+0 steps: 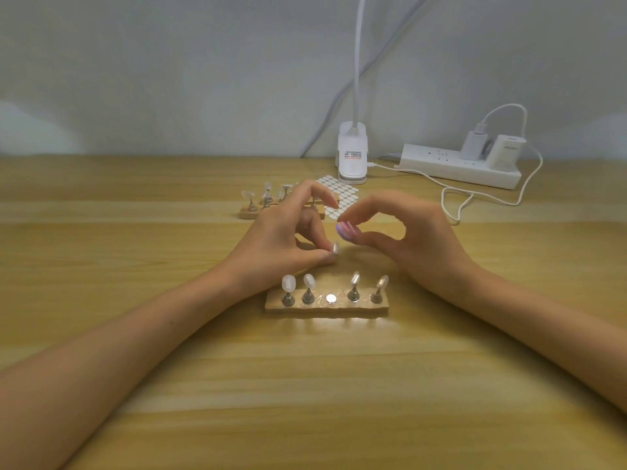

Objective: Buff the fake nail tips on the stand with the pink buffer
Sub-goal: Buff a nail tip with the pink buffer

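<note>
While the left hand (288,232) pinches a single silvery nail tip (334,247) on its metal peg, its grip closed on it between thumb and forefinger just above the desk (135,385), the right hand (417,239) has its grip closed on the pink buffer (345,230) at mid-frame. Only the buffer's pink-and-lilac striped end shows. Its long axis runs roughly left to right, with the free end pointing left at the held tip; whether they touch cannot be told. Just below the hands lies the wooden stand (325,306), lengthwise across the frame. It carries two frosted tips (288,283) on the left and two silvery tips (355,278) leaning right, all upright on pegs, with a bare round magnet (330,298) in the middle slot. A second stand (249,212) sits behind the left hand, beside a sheet of white adhesive tabs (342,193). At upper right stand a clip lamp (353,157), its label too small to read, and a white power strip (451,166) holding a charger (473,144) and a white adapter (505,152) with unreadable print.
</note>
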